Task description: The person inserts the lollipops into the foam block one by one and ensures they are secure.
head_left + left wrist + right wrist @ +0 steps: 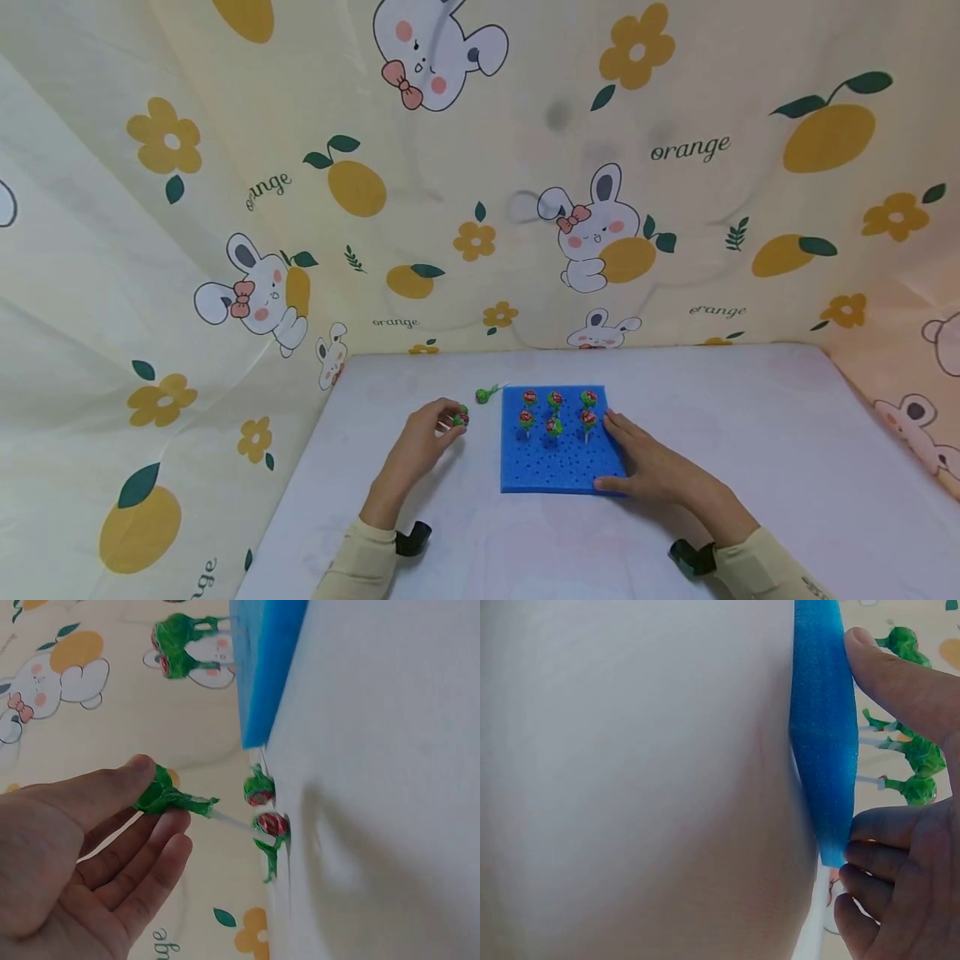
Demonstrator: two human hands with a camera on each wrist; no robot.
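Observation:
My left hand (423,437) pinches a lollipop (174,796) in a green wrapper between thumb and fingers, left of a blue foam board (558,467). The lollipop's white stick points away from the palm in the left wrist view. Several green-and-red lollipops (553,427) stand upright in the board's far half, their sticks in its holes. My right hand (652,458) rests along the board's right edge. Its thumb (866,641) lies near the front corner and its fingers (877,859) reach farther back along the edge.
Loose lollipops lie on the white table (420,375) by the board's left side; a red-and-green lollipop (271,825) shows beside another wrapped lollipop (259,786). Many small holes dot the board's near half. A patterned cloth (480,167) hangs behind the table.

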